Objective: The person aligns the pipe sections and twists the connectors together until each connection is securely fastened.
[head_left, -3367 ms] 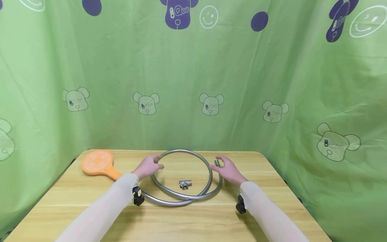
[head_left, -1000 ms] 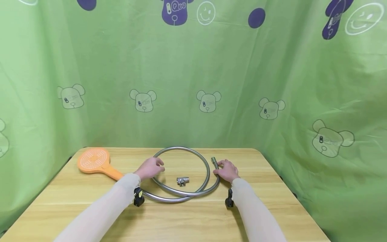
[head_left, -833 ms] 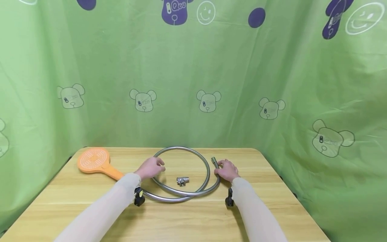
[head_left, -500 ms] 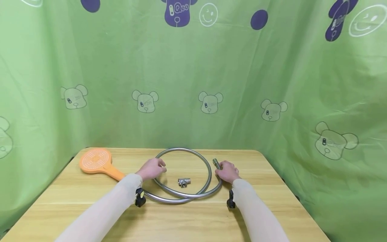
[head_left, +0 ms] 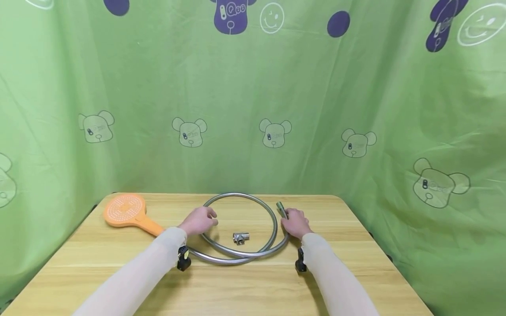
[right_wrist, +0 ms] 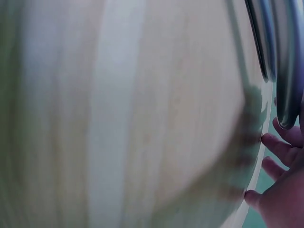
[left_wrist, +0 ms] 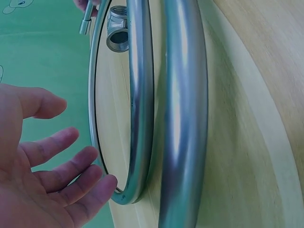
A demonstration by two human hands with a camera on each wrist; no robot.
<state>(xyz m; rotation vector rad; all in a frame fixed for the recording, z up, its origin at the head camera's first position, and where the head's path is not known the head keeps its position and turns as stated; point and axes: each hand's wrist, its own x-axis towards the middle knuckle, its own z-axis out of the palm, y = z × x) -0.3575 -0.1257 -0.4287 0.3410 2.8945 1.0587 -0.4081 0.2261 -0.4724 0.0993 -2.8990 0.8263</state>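
Note:
A silver shower hose (head_left: 272,251) lies in loops on the wooden table. My right hand (head_left: 296,223) pinches it just below its end fitting (head_left: 280,205), which points up and to the left. In the right wrist view, part of the hose (right_wrist: 288,57) runs to the fingers at the right edge. My left hand (head_left: 199,220) hovers over the left side of the loop, its fingers loosely bent and holding nothing; the left wrist view shows the palm (left_wrist: 33,190) apart from the hose. Inside the loop sits a metal tee fitting (head_left: 240,238) with threaded openings.
An orange shower head (head_left: 126,210) lies at the back left of the table (head_left: 237,294), its handle reaching toward my left sleeve. A green curtain (head_left: 237,166) with printed bear faces encloses the table's back and sides.
Since the earliest frame, my right hand has closed on the hose near its end. In the last half second that end has risen slightly and shifted left. The left hand has barely moved.

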